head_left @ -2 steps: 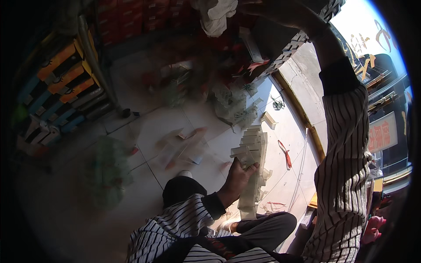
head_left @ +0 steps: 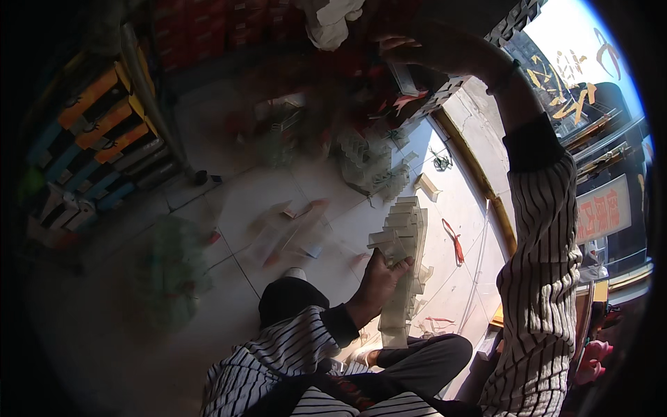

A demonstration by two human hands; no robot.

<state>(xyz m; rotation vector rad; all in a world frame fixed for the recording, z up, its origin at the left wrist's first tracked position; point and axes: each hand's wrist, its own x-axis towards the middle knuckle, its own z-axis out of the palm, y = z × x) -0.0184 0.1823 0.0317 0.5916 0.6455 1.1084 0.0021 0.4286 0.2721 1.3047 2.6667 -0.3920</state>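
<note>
My left hand (head_left: 381,283) is closed around a nested stack of clear plastic angled holders (head_left: 403,236), held upright over my lap. Its thumb presses on the front of the stack. Far off at the top, my right hand (head_left: 410,50) reaches out with fingers stretched, in deep shadow. Nothing shows in its grasp. Just beyond its fingertips is a white crumpled bag or cloth (head_left: 330,24). Under it, partly hidden, lies a clear plastic strip (head_left: 404,80). Another heap of clear plastic holders (head_left: 361,163) rests on the tiled floor ahead.
Red ties (head_left: 453,242) and a green tangled tie (head_left: 440,161) lie on the sunlit tiles. Clear sheets (head_left: 295,233) and a blurred greenish bundle (head_left: 170,271) are at left. Stacked boxes (head_left: 104,132) stand behind a metal pole (head_left: 142,76). A doorway track (head_left: 479,184) runs along the right.
My right hand has come down and nearer, away from the top edge. My left hand keeps its hold on the stack, almost unmoved.
</note>
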